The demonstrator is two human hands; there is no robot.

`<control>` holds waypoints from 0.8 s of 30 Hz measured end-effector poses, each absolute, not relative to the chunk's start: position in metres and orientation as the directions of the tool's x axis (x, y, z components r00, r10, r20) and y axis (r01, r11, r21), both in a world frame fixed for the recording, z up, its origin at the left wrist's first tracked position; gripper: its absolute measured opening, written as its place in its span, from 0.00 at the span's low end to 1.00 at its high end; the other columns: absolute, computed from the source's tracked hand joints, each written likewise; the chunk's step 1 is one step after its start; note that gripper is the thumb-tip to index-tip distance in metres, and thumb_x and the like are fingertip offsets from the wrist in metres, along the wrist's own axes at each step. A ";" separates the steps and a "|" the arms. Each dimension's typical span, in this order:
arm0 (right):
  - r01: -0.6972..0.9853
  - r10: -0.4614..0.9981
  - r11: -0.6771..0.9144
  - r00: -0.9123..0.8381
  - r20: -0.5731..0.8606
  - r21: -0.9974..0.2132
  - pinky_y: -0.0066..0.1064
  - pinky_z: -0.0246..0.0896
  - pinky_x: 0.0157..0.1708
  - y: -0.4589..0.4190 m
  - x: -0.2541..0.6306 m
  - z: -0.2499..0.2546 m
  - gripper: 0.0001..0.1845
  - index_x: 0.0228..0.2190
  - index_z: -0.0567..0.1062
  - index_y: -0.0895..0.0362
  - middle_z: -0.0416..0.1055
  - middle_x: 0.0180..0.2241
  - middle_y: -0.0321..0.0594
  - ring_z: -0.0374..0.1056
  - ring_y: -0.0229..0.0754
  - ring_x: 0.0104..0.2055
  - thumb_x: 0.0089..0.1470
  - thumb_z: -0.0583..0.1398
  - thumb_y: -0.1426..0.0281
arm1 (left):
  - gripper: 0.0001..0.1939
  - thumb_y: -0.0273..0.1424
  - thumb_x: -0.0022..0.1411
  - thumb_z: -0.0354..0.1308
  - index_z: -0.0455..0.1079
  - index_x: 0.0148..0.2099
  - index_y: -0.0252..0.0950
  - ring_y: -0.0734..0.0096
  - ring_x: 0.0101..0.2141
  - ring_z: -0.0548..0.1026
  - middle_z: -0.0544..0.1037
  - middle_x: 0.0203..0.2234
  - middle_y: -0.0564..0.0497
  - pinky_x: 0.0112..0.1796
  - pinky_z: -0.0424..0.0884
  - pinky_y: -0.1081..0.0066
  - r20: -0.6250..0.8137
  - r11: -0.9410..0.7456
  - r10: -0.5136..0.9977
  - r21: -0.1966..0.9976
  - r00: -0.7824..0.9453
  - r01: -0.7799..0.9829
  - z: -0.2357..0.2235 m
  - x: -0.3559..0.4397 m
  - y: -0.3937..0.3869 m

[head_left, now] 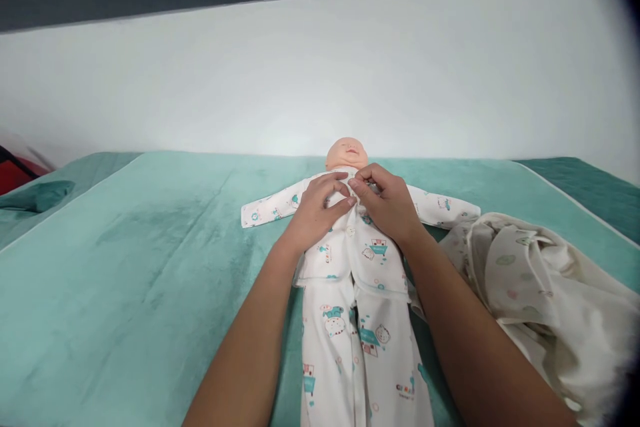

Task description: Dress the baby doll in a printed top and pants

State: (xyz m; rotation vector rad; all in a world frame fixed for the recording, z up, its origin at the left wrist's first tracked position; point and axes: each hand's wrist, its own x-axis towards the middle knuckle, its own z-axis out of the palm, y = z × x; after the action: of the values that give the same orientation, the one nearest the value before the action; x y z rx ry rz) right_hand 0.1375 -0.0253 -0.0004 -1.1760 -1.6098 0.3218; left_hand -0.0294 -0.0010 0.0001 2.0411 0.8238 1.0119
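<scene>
A baby doll point(348, 152) lies on its back, dressed in a white printed baby jacket point(325, 257) and matching trousers point(330, 353). My left hand point(323, 203) is on the jacket's chest, thumb and fingers curled in and closing at the front edge. Close beside it, my right hand point(387, 200) pinches the front edge just below the neck, thumb against forefinger. The two hands' fingertips nearly meet. Below them a button point(351, 231) shows on the jacket front. The doll's sleeves point(273, 212) stretch out to both sides. My fingers hide what lies right between them.
The doll rests on a teal bedcover point(125, 280). To the right lies a crumpled cream cloth point(560, 307) with a leaf print, close to my right forearm. A white wall point(300, 80) rises behind the bed. Something red point(15, 173) sits at the far left edge.
</scene>
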 end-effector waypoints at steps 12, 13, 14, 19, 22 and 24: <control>0.568 0.911 0.400 -0.157 0.382 -0.719 0.32 0.52 0.28 -0.041 0.151 0.021 0.14 0.26 0.73 0.53 0.69 0.25 0.33 0.60 0.37 0.27 0.61 0.57 0.62 | 0.10 0.38 0.62 0.62 0.76 0.47 0.48 0.55 0.68 0.53 0.58 0.68 0.55 0.62 0.61 0.54 0.254 -0.504 0.682 0.843 0.686 0.189 0.012 -0.055 0.001; 0.578 0.918 0.391 -0.183 0.352 -0.717 0.32 0.53 0.28 -0.044 0.152 0.024 0.13 0.26 0.73 0.53 0.70 0.26 0.34 0.61 0.37 0.28 0.61 0.57 0.63 | 0.09 0.38 0.62 0.62 0.77 0.45 0.48 0.55 0.69 0.50 0.57 0.68 0.56 0.63 0.60 0.53 0.239 -0.530 0.655 0.822 0.717 0.210 0.013 -0.058 0.002; 0.581 0.924 0.380 -0.209 0.319 -0.720 0.32 0.53 0.28 -0.047 0.154 0.028 0.12 0.27 0.74 0.52 0.71 0.26 0.34 0.62 0.37 0.28 0.61 0.57 0.64 | 0.09 0.39 0.62 0.62 0.77 0.44 0.49 0.55 0.70 0.47 0.56 0.69 0.58 0.63 0.60 0.53 0.222 -0.547 0.632 0.806 0.743 0.225 0.014 -0.059 0.002; 0.586 0.927 0.341 -0.342 0.157 -0.736 0.32 0.56 0.26 -0.060 0.160 0.039 0.06 0.32 0.75 0.50 0.74 0.28 0.34 0.66 0.39 0.28 0.59 0.59 0.64 | 0.11 0.40 0.61 0.63 0.78 0.47 0.52 0.55 0.71 0.39 0.49 0.71 0.62 0.63 0.61 0.52 0.171 -0.579 0.575 0.776 0.800 0.250 0.015 -0.064 0.003; 0.570 0.918 0.326 -0.381 0.109 -0.754 0.32 0.57 0.27 -0.064 0.160 0.042 0.03 0.34 0.74 0.50 0.75 0.31 0.34 0.68 0.40 0.30 0.57 0.60 0.68 | 0.09 0.40 0.61 0.63 0.78 0.44 0.50 0.55 0.71 0.38 0.49 0.71 0.62 0.64 0.60 0.52 0.175 -0.586 0.574 0.770 0.800 0.251 0.014 -0.063 0.003; 0.550 0.914 0.316 -0.395 0.093 -0.773 0.32 0.57 0.26 -0.065 0.158 0.042 0.03 0.34 0.73 0.50 0.75 0.31 0.34 0.67 0.40 0.30 0.57 0.59 0.70 | 0.07 0.41 0.61 0.64 0.78 0.41 0.49 0.55 0.71 0.38 0.50 0.70 0.62 0.65 0.57 0.51 0.179 -0.587 0.577 0.769 0.797 0.252 0.014 -0.062 0.003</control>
State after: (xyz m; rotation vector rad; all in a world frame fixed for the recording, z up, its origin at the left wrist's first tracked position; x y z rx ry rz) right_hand 0.1581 -0.0646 0.0420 -1.2894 -2.0601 0.9047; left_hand -0.0622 0.0031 0.0138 2.2039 0.6095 0.5346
